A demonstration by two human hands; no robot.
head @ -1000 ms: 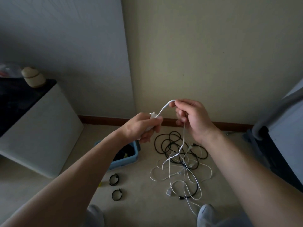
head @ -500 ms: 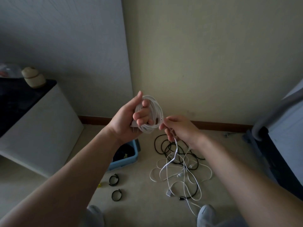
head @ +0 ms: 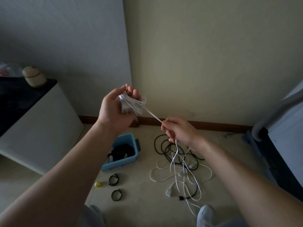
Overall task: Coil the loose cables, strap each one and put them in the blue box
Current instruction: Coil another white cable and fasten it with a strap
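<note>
The white cable coil (head: 136, 104) is clasped in the left hand (head: 114, 110) against unravelling. At four o'clock its tail (head: 153, 115) is pinched taut by the right hand (head: 179, 131), likely for winding.

Dim, slightly grainy light leaves the cream wall (head: 205, 63) brightest and the grey wall (head: 57, 38) and lower corners shadowed, the white cable (head: 134, 104) looks slightly smeared, and straight lines bow toward the wide-angle edges.
</note>
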